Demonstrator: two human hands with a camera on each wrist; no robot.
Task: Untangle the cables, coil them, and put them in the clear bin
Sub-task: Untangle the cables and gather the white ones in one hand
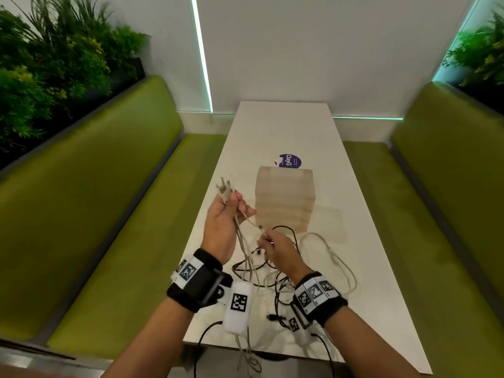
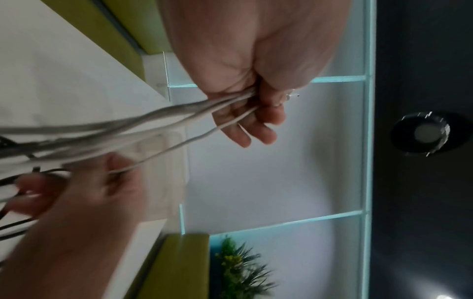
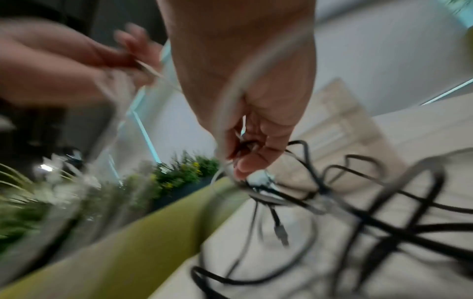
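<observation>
My left hand [image 1: 233,207] is raised over the table's left edge and grips a bundle of white cables [image 1: 242,241]; their plug ends [image 1: 223,186] stick up above the fist. The left wrist view shows several white strands [image 2: 179,113] running out of that closed left hand [image 2: 252,115]. My right hand [image 1: 266,240] pinches one white strand just below and to the right. In the blurred right wrist view, the right hand [image 3: 243,159] holds strands above a white connector [image 3: 261,178]. Tangled black cables [image 1: 286,234] [image 3: 371,218] lie on the table. The clear bin [image 1: 285,197] stands behind the hands.
The white table [image 1: 368,268] is long and narrow, with green benches [image 1: 114,214] on both sides. A loose white cable loop [image 1: 341,266] lies at the right. A purple sticker [image 1: 290,161] lies behind the bin. Some cables hang over the near edge.
</observation>
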